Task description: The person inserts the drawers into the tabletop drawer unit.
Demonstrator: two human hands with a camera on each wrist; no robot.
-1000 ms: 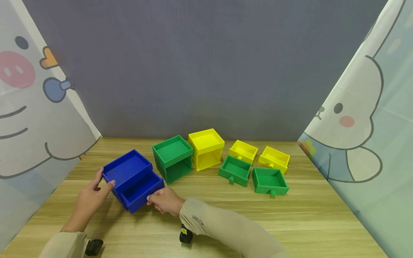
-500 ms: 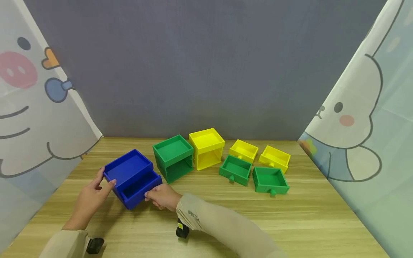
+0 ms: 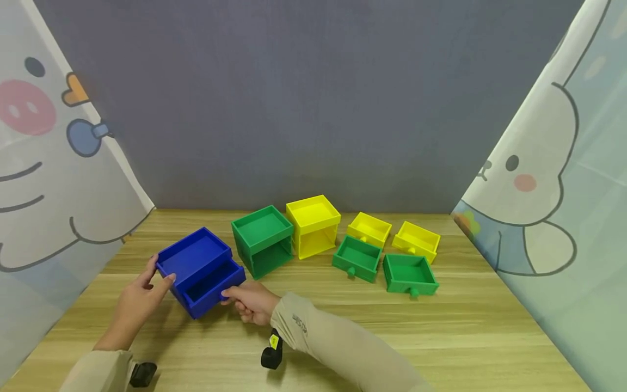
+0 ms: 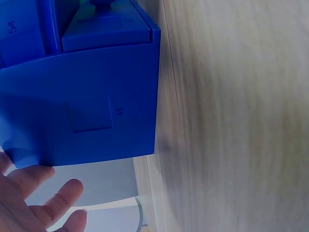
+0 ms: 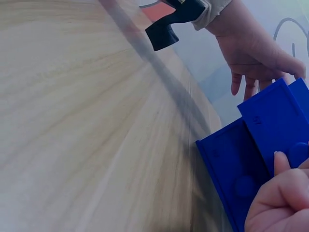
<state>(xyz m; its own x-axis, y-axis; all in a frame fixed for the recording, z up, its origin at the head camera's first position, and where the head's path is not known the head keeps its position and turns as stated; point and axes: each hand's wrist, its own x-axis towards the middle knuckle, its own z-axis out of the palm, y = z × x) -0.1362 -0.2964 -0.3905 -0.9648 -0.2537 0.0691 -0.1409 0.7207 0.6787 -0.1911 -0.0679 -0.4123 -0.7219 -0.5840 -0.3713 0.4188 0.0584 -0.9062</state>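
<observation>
The left hand (image 3: pixel 134 305) holds the blue box (image 3: pixel 193 258) by its eight o'clock corner, with the thumb on the top rim and the other fingers behind. If that hold slips, I think the box could slide or turn. The box stands on the desk (image 3: pixel 441 348), at eight o'clock from the middle of the head view. Its top blue drawer (image 3: pixel 210 299) sticks part way out, toward four o'clock. If it goes crooked it could get stuck, and if it comes out too far it could drop. The right hand (image 3: pixel 252 304) has its fingers pinching the drawer's round knob (image 5: pixel 298 154). The knob is small, so the fingers could slip off. The green box (image 3: pixel 262 228) is near, at the blue box's two o'clock, so a hard shove might make them bump.

At nine o'clock hangs a pale cloth (image 3: pixel 98 196) with a big pink-nosed cartoon. The dark grey wall (image 3: pixel 313 109) is plain and fills twelve o'clock. The desk is light wood with long streaks. On it, the yellow box (image 3: pixel 313 215) stands near six o'clock, and two yellow drawers (image 3: pixel 413 249) and two green drawers (image 3: pixel 410 286) sit around four o'clock. At three o'clock hangs another cloth (image 3: pixel 539 245), with a white animal on it.
</observation>
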